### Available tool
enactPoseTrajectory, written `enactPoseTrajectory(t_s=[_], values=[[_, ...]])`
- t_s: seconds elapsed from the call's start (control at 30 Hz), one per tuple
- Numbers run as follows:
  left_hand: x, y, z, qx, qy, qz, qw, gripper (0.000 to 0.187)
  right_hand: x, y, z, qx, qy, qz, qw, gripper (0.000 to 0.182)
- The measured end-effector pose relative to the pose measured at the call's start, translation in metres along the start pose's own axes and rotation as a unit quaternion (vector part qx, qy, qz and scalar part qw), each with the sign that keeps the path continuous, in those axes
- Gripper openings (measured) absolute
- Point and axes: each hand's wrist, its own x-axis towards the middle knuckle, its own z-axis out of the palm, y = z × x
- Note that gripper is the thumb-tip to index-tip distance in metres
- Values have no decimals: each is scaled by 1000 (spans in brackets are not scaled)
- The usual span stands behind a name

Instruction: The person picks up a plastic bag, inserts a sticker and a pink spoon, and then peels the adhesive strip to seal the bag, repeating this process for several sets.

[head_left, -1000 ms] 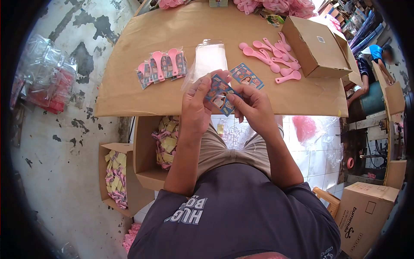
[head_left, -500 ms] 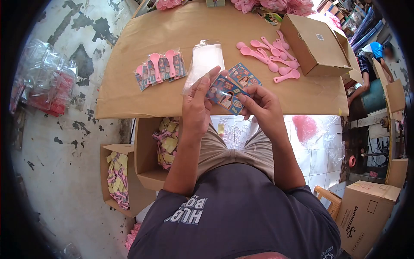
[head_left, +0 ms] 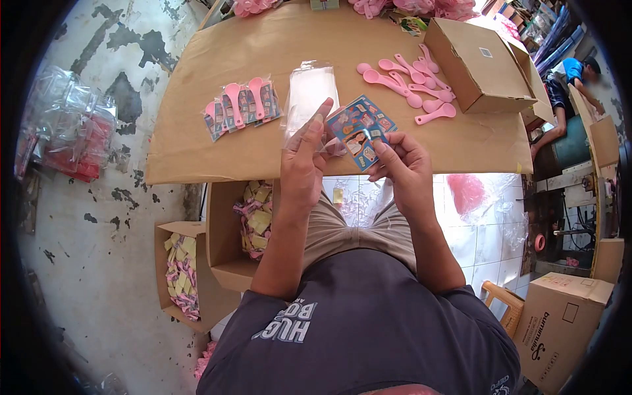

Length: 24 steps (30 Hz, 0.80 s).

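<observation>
Blue printed cards (head_left: 363,125), overlapping so that they look almost like one, are pinched between the thumb and fingers of my right hand (head_left: 405,158). Close by their left edge is my left hand (head_left: 303,158), thumb and fingers drawn together. Something clear and glossy shows at its fingertips, but I cannot make out what it is. Behind that hand lies a stack of clear plastic sleeves (head_left: 313,89). On the left, pink spoons (head_left: 234,102) rest on more blue cards in clear packets (head_left: 214,126).
Loose pink spoons (head_left: 408,78) lie beside a cardboard box (head_left: 477,66) at the right. Below the table's left front edge, open boxes hold yellow-and-pink packets (head_left: 257,217). A person (head_left: 571,82) sits at the far right. Clear plastic (head_left: 76,125) hangs left.
The two cards, spread apart before, now overlap in my right hand. The lower card has come away from the left fingers. The view has shifted slightly.
</observation>
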Motion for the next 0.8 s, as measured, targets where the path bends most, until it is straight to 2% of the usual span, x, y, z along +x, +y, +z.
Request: enactPoseTrajectory(t_s=[0.13,0.2,0.4,0.5,0.63,0.73,0.8], values=[[2,-4,-3,0,-2,-12,1000,50,-3,-2,7,-46,-23,11,999,17],[0,2,0,-10,-28,-36,999,51,-2,-1,5,-94,-71,14,993,17],[-4,3,-2,1,-78,-74,994,48,8,-12,3,-100,-113,32,988,16],[-5,-8,0,15,-95,-59,994,44,13,-15,9,-101,-127,25,986,16],[-8,-13,3,7,-82,-45,996,43,16,-2,18,-84,-80,-1,993,16],[-9,-11,3,51,-86,-31,995,46,14,7,24,-67,-62,-12,996,18],[-13,-6,8,104,-88,-24,990,52,10,9,28,-5,-62,5,998,20]])
